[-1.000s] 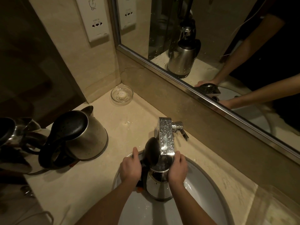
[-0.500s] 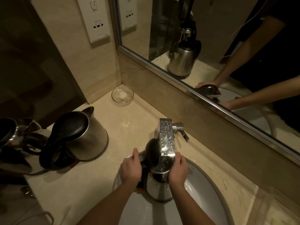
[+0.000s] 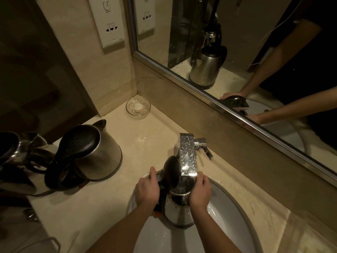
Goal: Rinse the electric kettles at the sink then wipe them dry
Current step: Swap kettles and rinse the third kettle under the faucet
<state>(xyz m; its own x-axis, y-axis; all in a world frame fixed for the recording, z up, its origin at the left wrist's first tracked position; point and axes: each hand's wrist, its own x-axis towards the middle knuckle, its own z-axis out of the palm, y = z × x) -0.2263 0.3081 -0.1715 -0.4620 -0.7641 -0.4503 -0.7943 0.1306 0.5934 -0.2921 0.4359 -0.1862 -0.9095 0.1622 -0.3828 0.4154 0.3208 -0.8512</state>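
**Kettle held under faucet: no notable movement**

Since the earlier frame I record almost no change: both hands and the kettle stay where they were. The stainless-steel electric kettle (image 3: 179, 212) stands upright in the white oval sink basin (image 3: 237, 203), directly below the droplet-covered rectangular chrome faucet (image 3: 187, 157). Its black hinged lid (image 3: 171, 172) is raised, just left of the spout. The left hand (image 3: 147, 190) is curled round the kettle's black handle; the right hand (image 3: 200, 192) wraps the upper steel body. On the beige stone counter (image 3: 91, 207) to the left stands a second steel kettle with black lid (image 3: 102, 152). A small clear glass dish (image 3: 138, 106) sits in the far corner.
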